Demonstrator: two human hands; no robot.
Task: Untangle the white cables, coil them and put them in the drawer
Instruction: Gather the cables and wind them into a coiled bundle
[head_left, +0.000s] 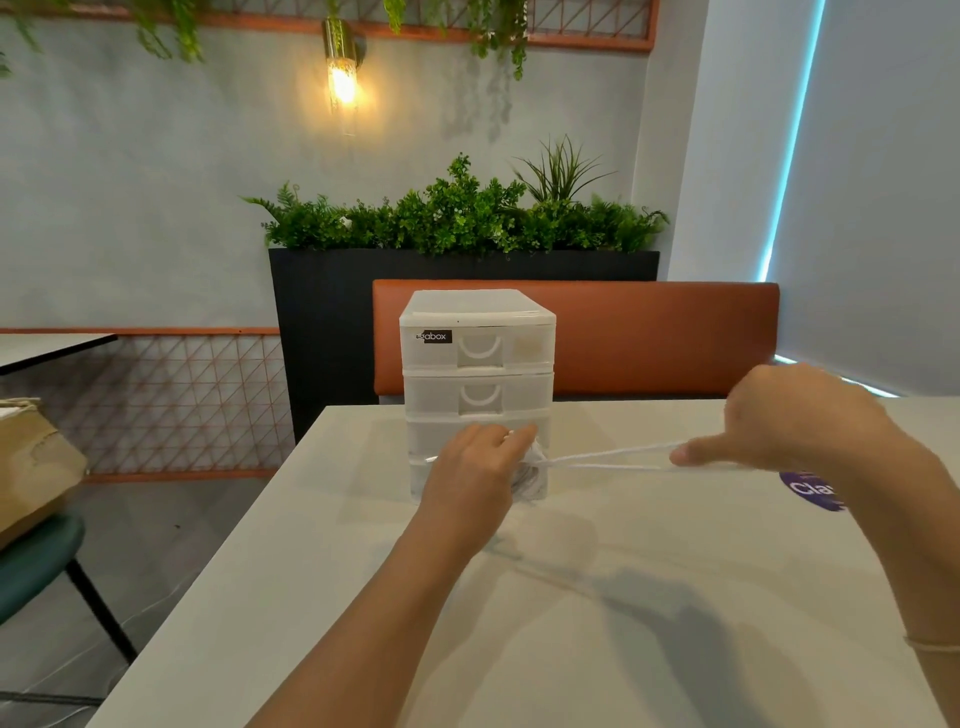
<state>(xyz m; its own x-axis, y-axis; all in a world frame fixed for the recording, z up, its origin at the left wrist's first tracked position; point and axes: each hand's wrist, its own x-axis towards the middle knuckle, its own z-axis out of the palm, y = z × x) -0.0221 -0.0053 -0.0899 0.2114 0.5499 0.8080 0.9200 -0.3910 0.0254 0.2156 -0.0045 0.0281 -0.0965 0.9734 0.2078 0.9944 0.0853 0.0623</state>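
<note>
A white cable (608, 456) is stretched taut in two strands between my hands, above the pale table (322, 597). My left hand (475, 475) is closed around a bundle of coiled white cable, just in front of the lower drawers. My right hand (779, 415) pinches the far ends of the strands, well to the right. The translucent white drawer unit (478, 364) stands at the table's far edge, with several drawers stacked; the upper ones look shut and the lower ones are partly hidden by my left hand.
A purple round sticker (810, 491) lies on the table under my right wrist. An orange bench back (649, 338) and a black planter (332, 291) stand behind the table. A green chair (36, 561) with a brown bag is on the left.
</note>
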